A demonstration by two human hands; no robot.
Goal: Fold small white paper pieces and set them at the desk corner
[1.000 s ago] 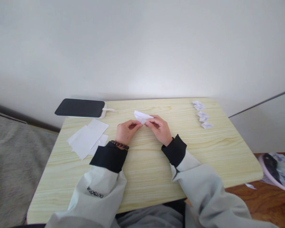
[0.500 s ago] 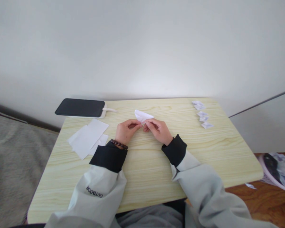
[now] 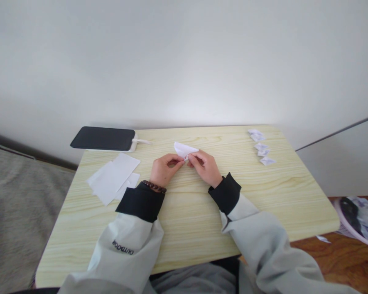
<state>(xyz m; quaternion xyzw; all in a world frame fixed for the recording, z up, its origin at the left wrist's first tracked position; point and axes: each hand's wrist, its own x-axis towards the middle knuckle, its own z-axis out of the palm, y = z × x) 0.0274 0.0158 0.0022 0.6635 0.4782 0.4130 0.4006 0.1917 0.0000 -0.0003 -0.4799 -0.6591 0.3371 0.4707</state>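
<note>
A partly folded piece of white paper [image 3: 185, 149] is pinched between both hands above the middle of the table. My left hand [image 3: 164, 169], with a dark bead bracelet at the wrist, grips its lower left side between thumb and forefinger. On the other side my right hand [image 3: 205, 167] pinches the near edge with thumb and fingers. The fingertips almost meet and hide the lower folds. Loose white paper sheets [image 3: 115, 177] lie overlapping to the left of my left hand.
Several small folded paper pieces [image 3: 261, 149] stand in a column at the table's right. A dark phone [image 3: 104, 139] with a white cable [image 3: 142, 141] rests at the back left. The pale wooden table [image 3: 263, 204] meets a white wall. A basket [image 3: 351, 226] stands on the floor at right.
Both hands keep hold of the paper. Their fingertips have shifted slightly, the right thumb and fingers a little to the right, opening a small gap at the near edge.
</note>
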